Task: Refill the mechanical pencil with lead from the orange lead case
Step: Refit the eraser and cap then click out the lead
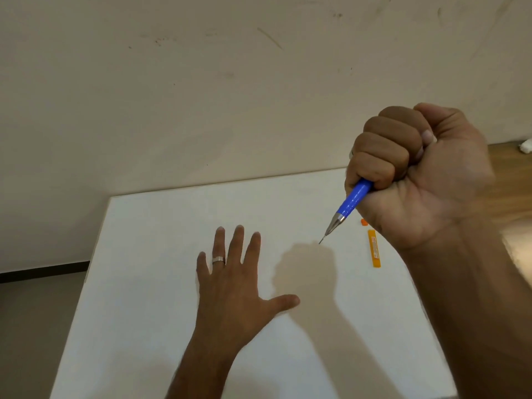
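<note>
My right hand [417, 174] is raised above the table's right side in a fist around a blue mechanical pencil [349, 204]. The pencil's metal tip points down and to the left, with a short bit of lead showing; its upper end is hidden inside the fist. Flat on the white table lies the slim orange lead case [374, 248], just under my right wrist. A small orange piece [364, 222] lies beside it, partly hidden by the hand. My left hand [234, 286], with a ring on one finger, rests palm down on the table with its fingers spread.
The white table [161, 254] stands against a beige wall, its left edge over a grey floor. At the far right a wooden surface [509, 168] carries a small white object [526, 146].
</note>
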